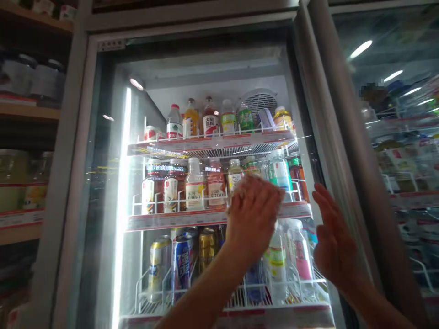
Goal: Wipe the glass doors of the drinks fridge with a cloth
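The left hand is raised in front of the glass-fronted drinks cooler, level with the right half of the middle shelf; its fingers are curled shut over a pale item, which is too blurred to be identified; whether the item touches the glass cannot be told. The item is located just above the front edge of the middle shelf, in front of the row of tea bottles. The right hand is held open, fingers extended and together, near the right edge of the cooler and apart from the left hand; nothing is gripped by it. Mixed drink bottles are lined along the front edge of the top shelf, beside a round fan grille at the back right corner. Drink cans are stacked in wire lanes on the left half of the bottom shelf; a pink-labelled bottle stands at its right. A vertical light strip is lit along the left edge.
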`<state>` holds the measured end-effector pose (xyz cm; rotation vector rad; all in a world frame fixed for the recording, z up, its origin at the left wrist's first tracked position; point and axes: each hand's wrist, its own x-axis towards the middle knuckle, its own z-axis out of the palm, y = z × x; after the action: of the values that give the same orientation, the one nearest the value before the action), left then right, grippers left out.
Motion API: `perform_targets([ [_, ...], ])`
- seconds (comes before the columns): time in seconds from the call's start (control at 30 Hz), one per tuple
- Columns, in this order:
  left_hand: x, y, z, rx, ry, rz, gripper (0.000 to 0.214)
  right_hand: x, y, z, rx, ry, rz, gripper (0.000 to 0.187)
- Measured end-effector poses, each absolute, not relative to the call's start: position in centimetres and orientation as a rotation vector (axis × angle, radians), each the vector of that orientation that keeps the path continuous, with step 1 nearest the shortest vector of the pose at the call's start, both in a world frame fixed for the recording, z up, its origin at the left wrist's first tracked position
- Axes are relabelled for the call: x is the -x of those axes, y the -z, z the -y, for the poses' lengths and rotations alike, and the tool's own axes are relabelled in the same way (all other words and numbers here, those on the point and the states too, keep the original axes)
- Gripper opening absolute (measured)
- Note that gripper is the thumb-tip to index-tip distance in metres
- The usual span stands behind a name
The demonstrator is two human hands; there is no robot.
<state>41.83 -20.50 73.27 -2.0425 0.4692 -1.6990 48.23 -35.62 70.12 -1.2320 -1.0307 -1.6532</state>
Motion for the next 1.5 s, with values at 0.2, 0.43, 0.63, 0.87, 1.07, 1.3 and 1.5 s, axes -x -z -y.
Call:
perform_targets([
  [0.2,-41.9,-70.4,22.6,1.937,1.303,-0.876,0.046,-49.0,-67.8,38.4,1.397,1.703,0.995,0.051],
  [0.43,-41.5,-69.8,20.3,2.002,1.498,-0.662,0.049,-48.2,-65.4,39.0,1.533,1.725,1.035,0.054],
  [0.63,-40.4,-68.7,18.5,1.921,1.333,-0.836,0.046,-47.7,-64.4,37.5,1.679,1.767,1.100,0.060],
  [0.87,-39.3,-66.8,16.2,2.008,1.567,-0.483,0.049,-47.1,-64.8,35.9,1.686,1.753,1.188,0.062],
  [1.07,-37.5,-70.1,12.0,2.053,1.788,-0.105,0.050,-46.5,-65.4,34.4,1.670,1.733,1.251,0.062],
  [1.3,-37.0,-69.7,10.5,1.977,1.589,-0.450,0.051,-45.9,-66.6,32.3,1.663,1.765,1.339,0.065],
  [1.5,-35.6,-71.2,8.0,2.013,2.019,0.151,0.055,-45.0,-68.1,31.2,1.601,1.770,1.326,0.067],
])
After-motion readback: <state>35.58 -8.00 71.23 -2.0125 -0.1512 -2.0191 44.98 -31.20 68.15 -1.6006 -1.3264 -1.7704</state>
